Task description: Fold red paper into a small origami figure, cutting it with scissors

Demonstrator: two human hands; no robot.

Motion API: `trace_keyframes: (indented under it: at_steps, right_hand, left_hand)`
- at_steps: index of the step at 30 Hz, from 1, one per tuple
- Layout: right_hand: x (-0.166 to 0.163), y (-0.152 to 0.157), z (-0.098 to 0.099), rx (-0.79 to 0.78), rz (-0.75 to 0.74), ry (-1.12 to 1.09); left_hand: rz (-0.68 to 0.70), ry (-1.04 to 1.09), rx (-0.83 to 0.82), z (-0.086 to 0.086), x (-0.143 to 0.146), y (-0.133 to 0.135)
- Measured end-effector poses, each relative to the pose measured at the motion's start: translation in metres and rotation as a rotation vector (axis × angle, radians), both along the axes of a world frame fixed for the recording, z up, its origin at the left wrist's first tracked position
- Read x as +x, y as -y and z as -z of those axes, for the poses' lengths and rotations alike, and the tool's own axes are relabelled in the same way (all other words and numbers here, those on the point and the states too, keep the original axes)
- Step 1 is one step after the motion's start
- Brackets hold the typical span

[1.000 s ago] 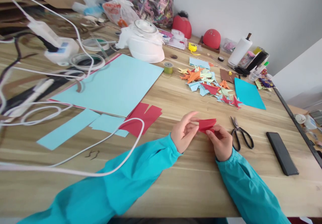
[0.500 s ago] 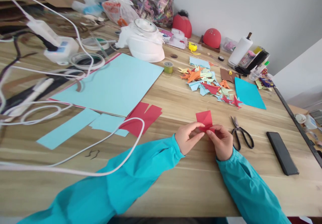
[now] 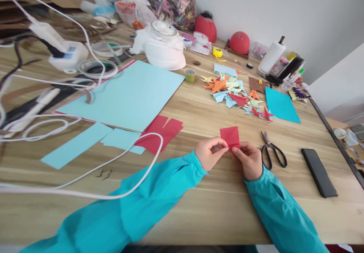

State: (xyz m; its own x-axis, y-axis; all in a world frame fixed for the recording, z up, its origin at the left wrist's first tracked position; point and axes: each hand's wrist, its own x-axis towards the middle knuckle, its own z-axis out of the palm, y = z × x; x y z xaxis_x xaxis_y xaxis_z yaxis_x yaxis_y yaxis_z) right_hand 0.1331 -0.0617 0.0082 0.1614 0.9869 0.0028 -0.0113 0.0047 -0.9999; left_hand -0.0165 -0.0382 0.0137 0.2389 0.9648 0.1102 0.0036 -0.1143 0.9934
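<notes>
A small square of red paper (image 3: 230, 135) is held between my two hands above the wooden table, with a crease along its lower part. My left hand (image 3: 209, 152) pinches its lower left corner between thumb and fingers. On the lower right side, my right hand (image 3: 249, 161) grips the paper, its thumb lying along the bottom edge. Just right of my right hand lie black-handled scissors (image 3: 273, 150), blades pointing away. Beyond the paper sits a pile of folded paper cranes (image 3: 227, 90) in orange, blue, green and red.
Larger red paper pieces (image 3: 166, 131), light blue strips (image 3: 76, 145) and a big light blue sheet (image 3: 127, 93) lie to the left. A white cable (image 3: 159, 158) loops over my left sleeve. A phone (image 3: 319, 172) rests at right, a thread spool (image 3: 190, 76) further back.
The red paper has turned slightly and now faces me flatter, with the crease near its bottom edge showing. My left hand has shifted a little to the left.
</notes>
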Motion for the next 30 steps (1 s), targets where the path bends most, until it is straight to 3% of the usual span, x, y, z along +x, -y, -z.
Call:
trace_keyframes:
  at_steps: [30]
  right_hand:
    - [0.0024,-0.0016,0.0091,-0.029,-0.006,-0.115]
  left_hand:
    - [0.014,0.078,-0.204,-0.0061,0.0025,0.001]
